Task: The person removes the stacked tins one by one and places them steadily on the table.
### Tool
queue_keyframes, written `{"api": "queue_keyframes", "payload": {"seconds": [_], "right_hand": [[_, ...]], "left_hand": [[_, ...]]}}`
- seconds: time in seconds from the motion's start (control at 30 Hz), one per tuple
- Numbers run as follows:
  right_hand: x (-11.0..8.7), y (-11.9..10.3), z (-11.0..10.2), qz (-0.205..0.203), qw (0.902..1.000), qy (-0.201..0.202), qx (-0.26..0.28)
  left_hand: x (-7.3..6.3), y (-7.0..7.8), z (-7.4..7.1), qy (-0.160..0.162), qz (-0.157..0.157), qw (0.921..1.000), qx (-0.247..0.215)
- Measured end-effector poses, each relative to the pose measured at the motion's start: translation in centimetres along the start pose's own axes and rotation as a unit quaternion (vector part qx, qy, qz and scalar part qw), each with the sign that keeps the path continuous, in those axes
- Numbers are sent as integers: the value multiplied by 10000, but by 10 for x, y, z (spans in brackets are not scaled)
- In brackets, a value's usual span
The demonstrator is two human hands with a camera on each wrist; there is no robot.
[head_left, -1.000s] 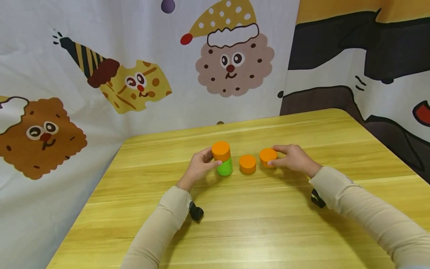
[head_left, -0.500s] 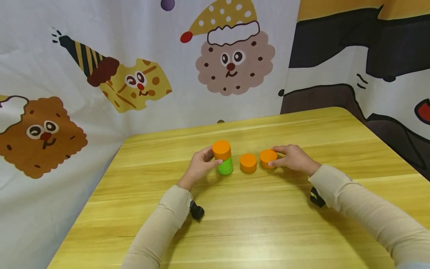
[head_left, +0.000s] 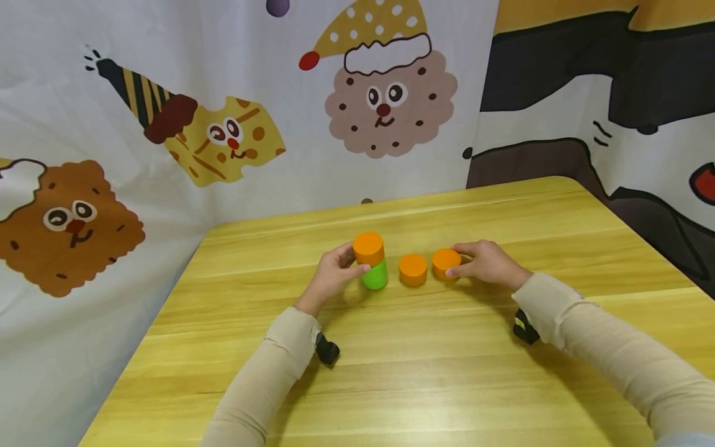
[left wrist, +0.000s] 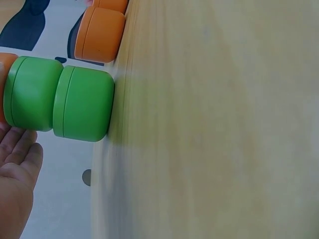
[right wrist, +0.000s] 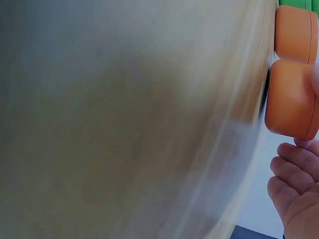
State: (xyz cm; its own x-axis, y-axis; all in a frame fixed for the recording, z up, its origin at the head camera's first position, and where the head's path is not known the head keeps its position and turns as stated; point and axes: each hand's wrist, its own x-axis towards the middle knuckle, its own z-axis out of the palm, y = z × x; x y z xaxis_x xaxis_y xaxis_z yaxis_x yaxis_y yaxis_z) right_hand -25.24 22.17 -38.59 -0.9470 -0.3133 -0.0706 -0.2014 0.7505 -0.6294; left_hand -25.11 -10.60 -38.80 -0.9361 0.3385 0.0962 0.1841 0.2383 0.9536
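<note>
At the middle of the table stands an upright stack: an orange round container (head_left: 368, 248) on top of two green round containers (left wrist: 83, 103). My left hand (head_left: 334, 276) grips the orange one from the left, its thumb near the seam with the green below. A second orange round container (head_left: 413, 270) stands just right of the stack, touched by neither hand. My right hand (head_left: 491, 266) pinches a third orange round container (head_left: 446, 263) between thumb and fingers; its far side is hidden. Whether that one rests fully on the table I cannot tell.
The pale wooden table (head_left: 424, 372) carries these containers near its far side. A printed cartoon curtain (head_left: 301, 93) hangs behind it. Black wrist devices are strapped beneath both sleeves, the left device (head_left: 327, 350) low over the wood.
</note>
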Motion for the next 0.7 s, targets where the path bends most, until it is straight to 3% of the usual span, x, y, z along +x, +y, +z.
{"api": "queue_keyframes", "payload": {"seconds": [0.4,0.7], "right_hand": [[-1,2,2,-30,10000,45,-26],[-1,-1,1,210,9994,-159,204]], "left_hand": [[0,-1,0,55,8,9999,-85],[1,-3,-1,36,7,9997,-257]]}}
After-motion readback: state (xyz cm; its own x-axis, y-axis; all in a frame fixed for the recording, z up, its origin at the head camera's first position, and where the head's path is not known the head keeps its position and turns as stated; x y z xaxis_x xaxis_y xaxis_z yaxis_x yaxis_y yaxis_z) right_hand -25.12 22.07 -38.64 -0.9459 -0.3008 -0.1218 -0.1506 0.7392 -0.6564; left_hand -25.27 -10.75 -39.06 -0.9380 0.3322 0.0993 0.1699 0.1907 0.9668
